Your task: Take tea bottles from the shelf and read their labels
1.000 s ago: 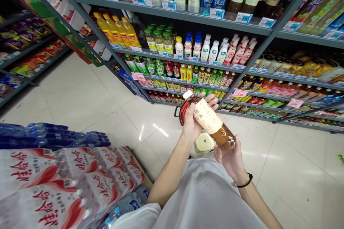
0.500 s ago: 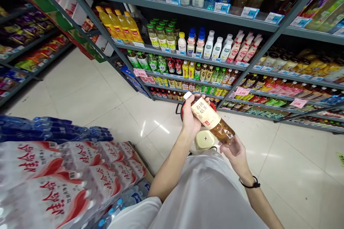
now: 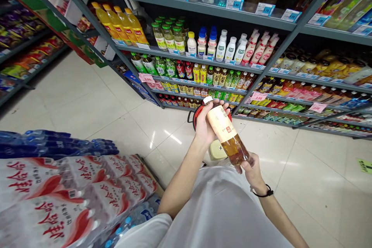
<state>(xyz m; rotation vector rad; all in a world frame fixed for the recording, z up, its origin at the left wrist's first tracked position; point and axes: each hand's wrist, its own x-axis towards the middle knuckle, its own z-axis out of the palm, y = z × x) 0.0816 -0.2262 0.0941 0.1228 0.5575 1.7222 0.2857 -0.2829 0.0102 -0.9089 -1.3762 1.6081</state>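
I hold a clear tea bottle (image 3: 226, 135) with amber liquid, a beige label and a white cap, tilted with its cap toward the shelves. My left hand (image 3: 205, 126) wraps round its upper part near the label. My right hand (image 3: 251, 169) grips its base from below; a black band sits on that wrist. Below the bottle, on the floor, stands a red shopping basket (image 3: 197, 117) and a pale round-topped object (image 3: 216, 149).
A grey drinks shelf (image 3: 203, 7) with several rows of bottles runs across the back. Stacked shrink-wrapped water packs (image 3: 72, 193) with red print fill the lower left. Snack shelves (image 3: 23, 58) line the far left. Glossy tiled floor (image 3: 314, 186) lies between.
The bottle has been turned in my hands so more plain beige label faces me, and it stands a little more upright. My right hand has shifted lower under its base.
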